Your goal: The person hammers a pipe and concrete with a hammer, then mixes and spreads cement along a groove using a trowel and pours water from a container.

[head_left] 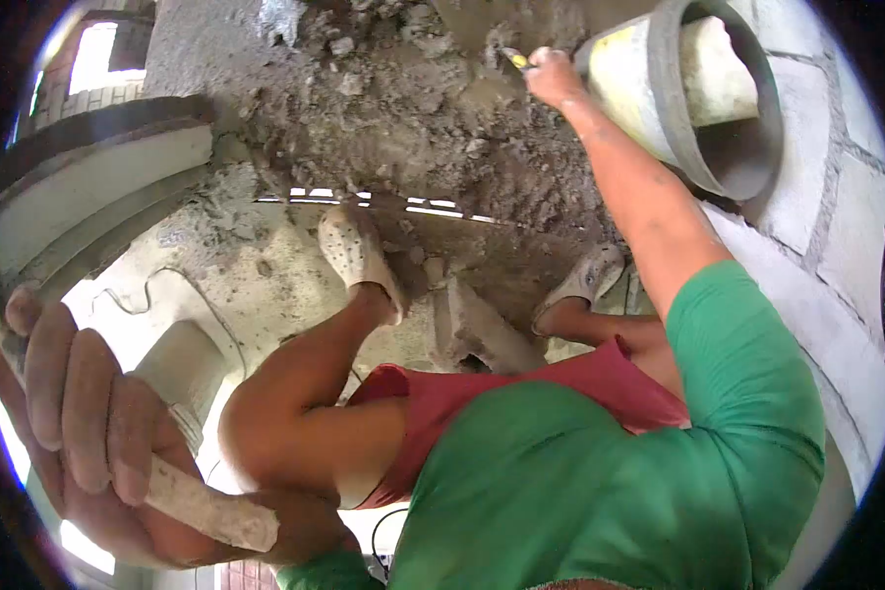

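My right hand (553, 77) is closed around a small tool with a yellow and dark handle (517, 60), over the wet grey mortar (413, 128). The tool's working end cannot be made out against the mix. Close up at the lower left, my left hand (98, 423) has its fingers curled around a pale, crusted stick-like piece (211, 504). One end of that piece sticks out below the hand; the rest is hidden by the fingers. Beside my right hand, a pale yellow bucket (624, 84) with a wide grey rim lies tilted.
A block wall (801, 157) runs along the right. At the left is a curved, light-coloured rim (98, 182). Between my feet in pale clogs (352, 254) lies a broken block (482, 329). A pale cylindrical container (182, 369) stands near my knee.
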{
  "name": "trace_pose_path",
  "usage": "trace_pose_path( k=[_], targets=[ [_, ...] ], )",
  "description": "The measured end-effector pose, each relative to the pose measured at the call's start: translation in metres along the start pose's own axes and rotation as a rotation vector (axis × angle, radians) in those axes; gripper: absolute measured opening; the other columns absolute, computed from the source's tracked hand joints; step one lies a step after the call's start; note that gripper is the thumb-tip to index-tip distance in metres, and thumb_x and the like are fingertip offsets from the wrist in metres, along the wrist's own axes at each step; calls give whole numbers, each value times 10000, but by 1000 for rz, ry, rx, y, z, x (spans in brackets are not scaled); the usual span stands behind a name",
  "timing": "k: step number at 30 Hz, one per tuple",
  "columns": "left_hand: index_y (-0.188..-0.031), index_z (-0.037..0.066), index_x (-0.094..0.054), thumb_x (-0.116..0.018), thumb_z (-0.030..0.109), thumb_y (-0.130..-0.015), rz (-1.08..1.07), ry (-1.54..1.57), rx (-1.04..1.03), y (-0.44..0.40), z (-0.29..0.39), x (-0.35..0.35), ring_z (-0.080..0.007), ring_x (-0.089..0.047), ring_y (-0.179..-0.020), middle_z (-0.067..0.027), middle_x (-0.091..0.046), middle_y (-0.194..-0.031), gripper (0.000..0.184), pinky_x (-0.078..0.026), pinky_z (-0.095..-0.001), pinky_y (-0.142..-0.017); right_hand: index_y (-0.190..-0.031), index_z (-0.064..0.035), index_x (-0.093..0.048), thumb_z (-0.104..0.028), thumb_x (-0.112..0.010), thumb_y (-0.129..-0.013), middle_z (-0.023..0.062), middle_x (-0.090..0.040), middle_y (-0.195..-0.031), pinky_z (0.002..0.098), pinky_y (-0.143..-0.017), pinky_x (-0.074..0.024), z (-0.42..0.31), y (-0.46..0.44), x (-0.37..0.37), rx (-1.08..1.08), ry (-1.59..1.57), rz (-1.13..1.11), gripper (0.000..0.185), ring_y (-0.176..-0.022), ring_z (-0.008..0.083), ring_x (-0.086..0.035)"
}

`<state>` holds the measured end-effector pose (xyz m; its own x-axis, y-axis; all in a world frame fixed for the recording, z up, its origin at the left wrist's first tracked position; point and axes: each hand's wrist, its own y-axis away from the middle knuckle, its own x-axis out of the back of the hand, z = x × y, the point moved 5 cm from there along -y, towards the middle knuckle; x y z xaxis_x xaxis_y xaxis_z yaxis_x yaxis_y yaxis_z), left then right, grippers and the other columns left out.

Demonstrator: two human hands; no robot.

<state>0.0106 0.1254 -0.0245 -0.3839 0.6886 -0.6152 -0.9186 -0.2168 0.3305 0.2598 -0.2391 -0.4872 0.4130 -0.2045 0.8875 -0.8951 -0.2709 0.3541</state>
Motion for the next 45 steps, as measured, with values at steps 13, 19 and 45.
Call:
trace_pose_path(
  k=[13, 19, 45],
  targets=[
    [-1228, -71, -395, -329, 111, -1032, -209, 184, -7, 47, -16, 4, -125, -355, -668, -29, -347, -817, 275, -323, -289, -613, -1012, -17, -603, -486, -619, -870, 65, -632, -750, 412, -577, -501, -23, 66, 13, -295, -779, -75, 490, -633, 216, -608],
    [-1071, -28, -432, -380, 27, -928, -240, 194, -71, 38, -10, -46, -150, -377, -720, -46, -352, -827, 162, -327, -298, -662, -827, -105, -565, -546, -567, -930, -27, -518, -652, 256, -445, -404, -35, 122, 19, -458, -1169, -146, 453, -502, 72, -444],
    [-1084, -87, -445, -378, 156, -1012, -249, 162, -87, 49, 19, 11, -159, -385, -722, -62, -405, -829, 262, -359, -311, -668, -987, 10, -649, -525, -535, -900, 266, -660, -945, 517, -809, -481, -112, 264, -104, 139, -153, -434, 553, -936, 443, -621]
  ],
)
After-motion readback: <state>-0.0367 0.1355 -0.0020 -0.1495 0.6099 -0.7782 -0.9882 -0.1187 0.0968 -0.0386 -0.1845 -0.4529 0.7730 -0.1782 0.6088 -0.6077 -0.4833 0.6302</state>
